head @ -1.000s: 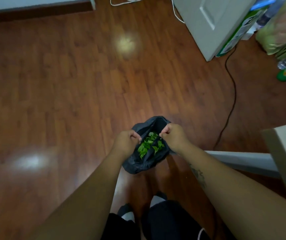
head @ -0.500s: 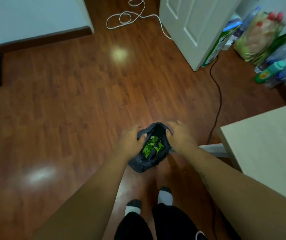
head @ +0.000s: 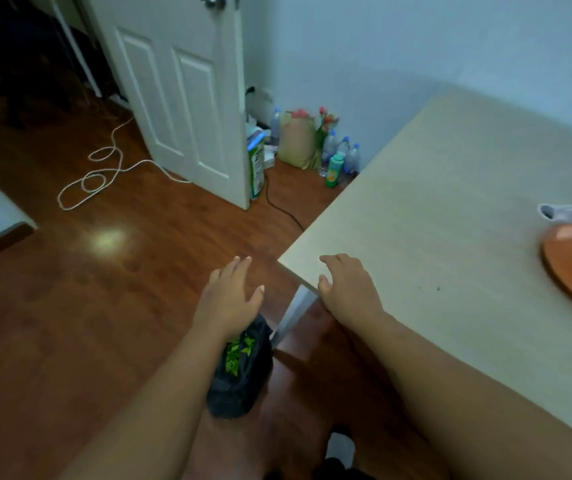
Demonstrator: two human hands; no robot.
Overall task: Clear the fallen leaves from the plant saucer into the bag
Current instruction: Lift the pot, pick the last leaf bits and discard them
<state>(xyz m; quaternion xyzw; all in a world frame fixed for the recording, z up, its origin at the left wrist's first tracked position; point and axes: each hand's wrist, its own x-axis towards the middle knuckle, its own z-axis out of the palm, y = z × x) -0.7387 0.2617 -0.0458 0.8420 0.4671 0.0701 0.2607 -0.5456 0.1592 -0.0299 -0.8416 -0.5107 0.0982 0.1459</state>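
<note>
A black bag (head: 243,382) stands on the wooden floor, its mouth showing green leaves (head: 236,353) inside. My left hand (head: 229,299) hovers above it with fingers spread, holding nothing. My right hand (head: 348,289) is open over the near corner of the beige table (head: 450,209). An orange plant saucer (head: 568,271) lies at the table's right edge, blurred and partly cut off, with a whitish object on it.
A white door (head: 180,98) stands ajar ahead. Bottles and a sack (head: 312,143) crowd the corner behind it. A white cord (head: 97,178) and a black cable (head: 281,209) trail over the floor. A white table leg (head: 293,313) stands right of the bag.
Both hands have let go of the bag's rim and risen with fingers apart. The view has lifted from the floor to the table, bringing the saucer into sight.
</note>
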